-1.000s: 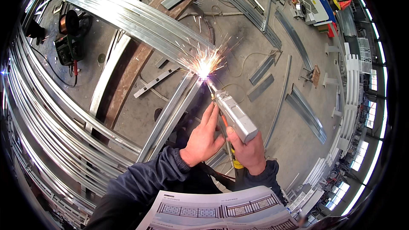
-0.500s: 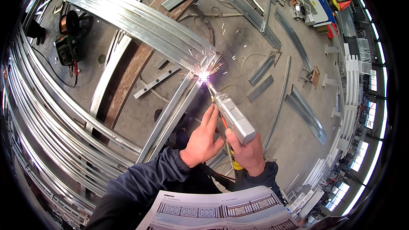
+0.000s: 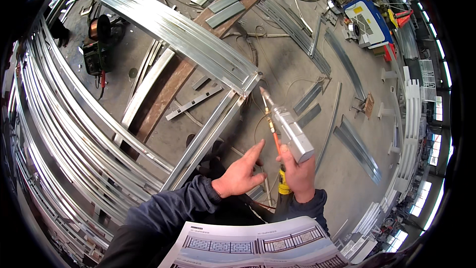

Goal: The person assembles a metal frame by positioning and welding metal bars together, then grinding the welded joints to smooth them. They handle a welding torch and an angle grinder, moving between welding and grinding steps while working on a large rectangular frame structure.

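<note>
1. The right hand [image 3: 300, 173] has its fingers wrapped around the rear of a silver welding gun [image 3: 296, 136], the thumb lying along its side.
2. The gun's nozzle [image 3: 265, 94] points up and away from the person. Its tip stands just beside the corner joint [image 3: 243, 94], apart from it, and no arc shows.
3. The left hand [image 3: 238, 174] is empty, its fingers [image 3: 254, 153] loosely spread, near the gun but not touching it.
4. The joint lies where long silvery rails [image 3: 163, 25] from the upper left meet a pair of cross rails [image 3: 206, 141] slanting down toward the person's left. Small dark marks show there.
5. An orange tube [image 3: 276, 141] and a yellow collar [image 3: 284, 183] show under the gun; a printed sheet [image 3: 248, 228] with railing pictures spans the lower edge.
6. The step in hand looks like welding this corner, the gun held off the seam, perhaps for a check.
7. Another pass would call for setting the tip on the seam, the left hand steadying the gun.
</note>
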Motion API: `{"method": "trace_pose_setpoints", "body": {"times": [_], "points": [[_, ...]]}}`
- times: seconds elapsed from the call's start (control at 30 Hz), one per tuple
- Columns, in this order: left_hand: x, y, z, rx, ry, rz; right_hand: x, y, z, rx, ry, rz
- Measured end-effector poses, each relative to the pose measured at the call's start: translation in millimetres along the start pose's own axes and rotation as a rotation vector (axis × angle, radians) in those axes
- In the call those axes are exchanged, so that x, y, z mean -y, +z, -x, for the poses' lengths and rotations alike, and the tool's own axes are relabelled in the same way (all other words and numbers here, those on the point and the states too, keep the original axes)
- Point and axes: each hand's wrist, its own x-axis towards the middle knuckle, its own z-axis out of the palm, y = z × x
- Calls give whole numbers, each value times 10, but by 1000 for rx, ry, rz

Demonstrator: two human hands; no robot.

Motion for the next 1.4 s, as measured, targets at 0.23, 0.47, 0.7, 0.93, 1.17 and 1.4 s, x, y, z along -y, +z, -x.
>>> {"method": "trace_pose_setpoints", "body": {"times": [0.23, 0.47, 0.7, 0.93, 1.17, 1.4], "points": [[-399, 277, 391, 231, 114, 76, 687, -239, -143, -165, -213, -296], [-828, 218, 607, 35, 417, -270, 1292, -401, 5, -229, -388, -667], [-740, -3, 1133, -141, 73, -120, 788, -105, 354, 50, -315, -964], [-145, 28, 2243, -283, -143, -277, -372, 504, 842, 230, 155, -902], [90, 196, 2934, -340, -365, -392, -1041, 787, 1302, 295, 543, -788], [220, 175, 3706, -487, -257, -360, -665, 1192, 1792, 434, 360, -760]]}}
